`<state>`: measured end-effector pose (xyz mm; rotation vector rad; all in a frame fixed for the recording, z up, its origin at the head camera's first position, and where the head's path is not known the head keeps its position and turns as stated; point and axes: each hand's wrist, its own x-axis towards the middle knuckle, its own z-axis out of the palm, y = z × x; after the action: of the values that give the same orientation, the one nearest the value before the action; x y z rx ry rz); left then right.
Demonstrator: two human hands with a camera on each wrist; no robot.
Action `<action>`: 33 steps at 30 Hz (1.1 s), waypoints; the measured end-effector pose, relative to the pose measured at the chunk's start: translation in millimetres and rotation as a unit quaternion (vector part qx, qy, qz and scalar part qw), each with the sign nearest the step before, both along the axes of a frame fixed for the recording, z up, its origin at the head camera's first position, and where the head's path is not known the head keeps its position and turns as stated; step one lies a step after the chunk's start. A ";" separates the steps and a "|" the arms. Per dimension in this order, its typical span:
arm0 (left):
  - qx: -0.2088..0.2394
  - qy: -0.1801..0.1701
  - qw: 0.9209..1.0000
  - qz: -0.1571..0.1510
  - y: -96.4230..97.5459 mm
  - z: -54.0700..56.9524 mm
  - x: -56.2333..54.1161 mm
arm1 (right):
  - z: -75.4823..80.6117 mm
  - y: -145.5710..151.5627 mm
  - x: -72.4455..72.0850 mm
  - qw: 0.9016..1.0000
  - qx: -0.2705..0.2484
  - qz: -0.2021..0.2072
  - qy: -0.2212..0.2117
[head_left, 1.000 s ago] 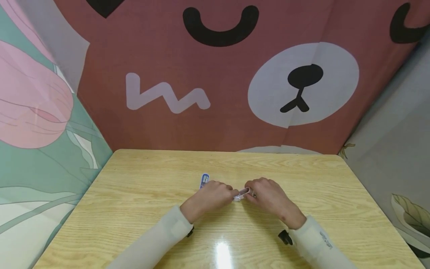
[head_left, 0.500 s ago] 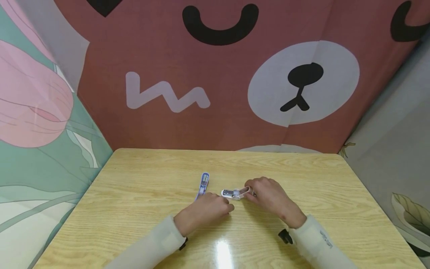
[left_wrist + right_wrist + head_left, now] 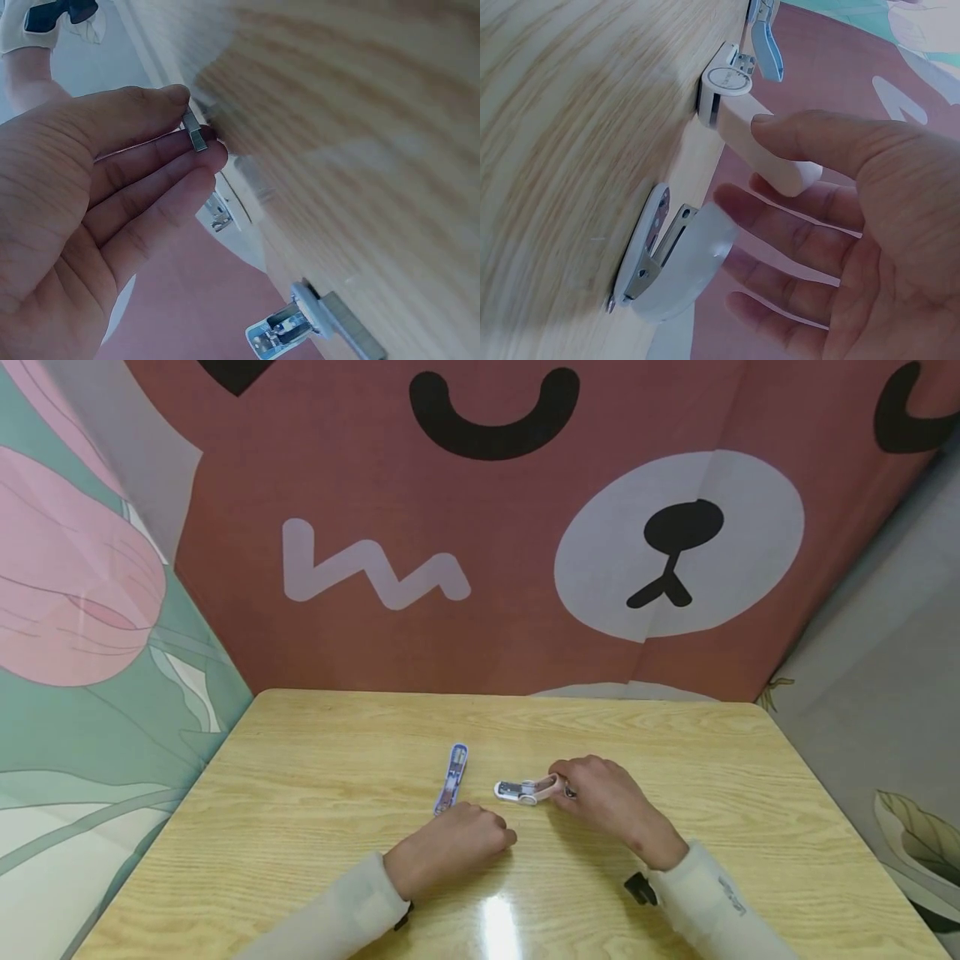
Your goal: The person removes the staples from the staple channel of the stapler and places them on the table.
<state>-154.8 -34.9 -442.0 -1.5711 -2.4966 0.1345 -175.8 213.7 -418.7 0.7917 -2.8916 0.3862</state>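
My right hand (image 3: 611, 802) pinches the pale pink handle of a small folding stapler (image 3: 517, 791), thumb on top and index finger beneath. The stapler is bent open at its round white hinge (image 3: 727, 81), its white end pointing left with metal inside. My left hand (image 3: 453, 847), held apart from it and nearer the person, pinches a short strip of staples (image 3: 196, 135) between thumb and fingers. Past that hand lies a slim blue-and-white folding stapler (image 3: 452, 772), its near end close behind the knuckles. Under my right fingers sits a white hinged device (image 3: 694, 266) with a metal lever.
Everything lies on a light wood-grain table (image 3: 337, 752). A grey metal strip (image 3: 352, 326) sits beside the blue stapler in the left wrist view. A printed cloth (image 3: 487, 635) hangs behind the far edge, and other printed cloths hang at both sides.
My left hand has drawn back from the pink-and-white stapler towards the person and the left, uncovering its white end and most of the blue stapler. The right hand holds its place.
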 end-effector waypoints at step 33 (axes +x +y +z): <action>0.059 -0.044 0.996 0.047 25.5 11.7 1.9 | -5.0 22.7 3.9 1.000 -0.011 -0.025 -0.004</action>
<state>-152.9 -9.3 -430.3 -1.4443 -2.5936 -0.0680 -171.9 236.4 -423.7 0.7158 -2.9027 0.4174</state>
